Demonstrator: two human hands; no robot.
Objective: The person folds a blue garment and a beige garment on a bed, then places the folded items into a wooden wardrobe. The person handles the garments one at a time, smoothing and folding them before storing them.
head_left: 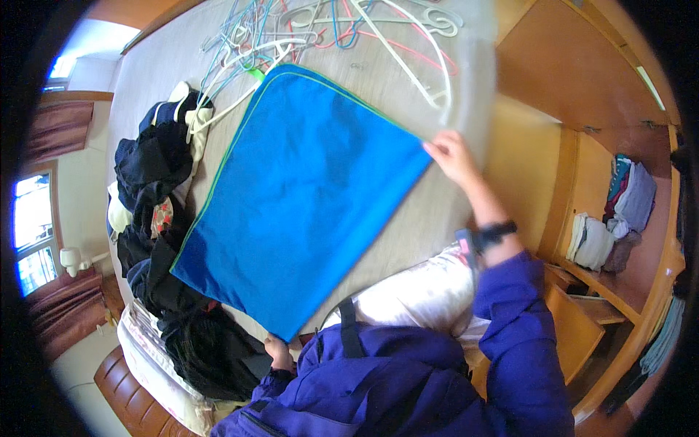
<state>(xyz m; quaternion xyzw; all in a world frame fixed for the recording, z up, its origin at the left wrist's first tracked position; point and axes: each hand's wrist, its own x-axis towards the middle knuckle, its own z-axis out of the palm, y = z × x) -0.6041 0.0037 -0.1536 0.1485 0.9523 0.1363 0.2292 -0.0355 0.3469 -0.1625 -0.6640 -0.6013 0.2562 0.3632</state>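
Note:
A bright blue cloth (306,197) with a thin green edge is spread over the pale bed surface, its folded side running from near me up to the right. Pinched between the fingers of my right hand (453,156) is the cloth's right corner. Down at its near corner, close to my body, my left hand (279,352) is closed on the fabric; part of that hand is hidden by my sleeve. The cloth looks flat, with light wrinkles.
Several plastic hangers (349,29) lie tangled beyond the cloth. Dark clothes (156,167) are heaped along the left. A white pillow (415,291) is at the near right. An open wooden wardrobe (582,65) with folded clothes (632,197) stands to the right.

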